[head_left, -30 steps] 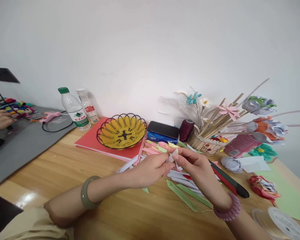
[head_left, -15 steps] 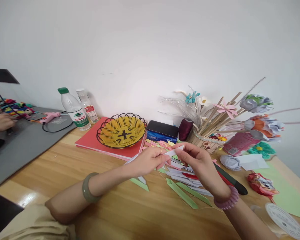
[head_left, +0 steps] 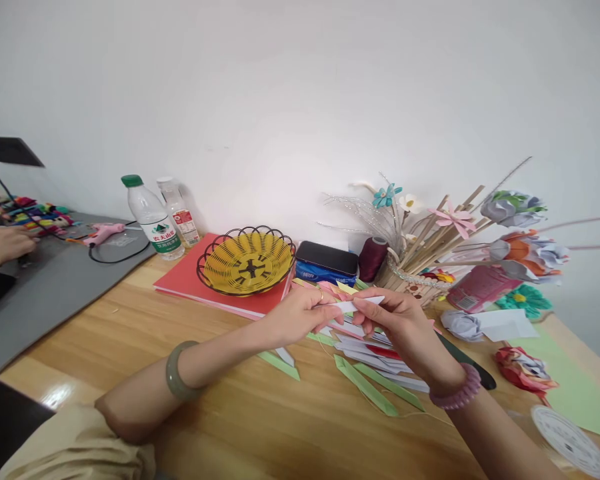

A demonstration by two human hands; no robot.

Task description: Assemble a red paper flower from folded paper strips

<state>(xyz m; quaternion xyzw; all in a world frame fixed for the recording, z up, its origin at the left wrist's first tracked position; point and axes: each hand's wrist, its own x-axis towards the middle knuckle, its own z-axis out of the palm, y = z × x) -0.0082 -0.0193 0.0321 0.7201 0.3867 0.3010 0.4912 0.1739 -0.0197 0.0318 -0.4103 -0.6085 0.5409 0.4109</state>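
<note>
Between both hands is a folded white paper strip [head_left: 349, 307], its pointed end sticking out to the right. My left hand [head_left: 300, 315] pinches its left part between thumb and fingers. The thumb and fingertips of my right hand [head_left: 397, 323] are closed on the strip near its point. Below and behind the hands lies a pile of folded paper strips [head_left: 370, 353], mostly white, some pink and yellow. Green paper strips [head_left: 365, 387] lie at the pile's front. A dark green-handled tool [head_left: 467, 360] is partly hidden behind my right wrist.
A yellow woven basket [head_left: 247, 263] sits on red paper [head_left: 180, 280]. Two bottles [head_left: 155, 223] stand left of it. At the right are a pot of sticks and paper flowers [head_left: 420, 283], a crumpled red flower [head_left: 525, 369] and a spool [head_left: 567, 440]. Another person's hand [head_left: 7, 245] is far left.
The paper strip has turned from slanting upward to nearly level, and its tip has moved right. My right hand has shifted slightly right and down along with it.
</note>
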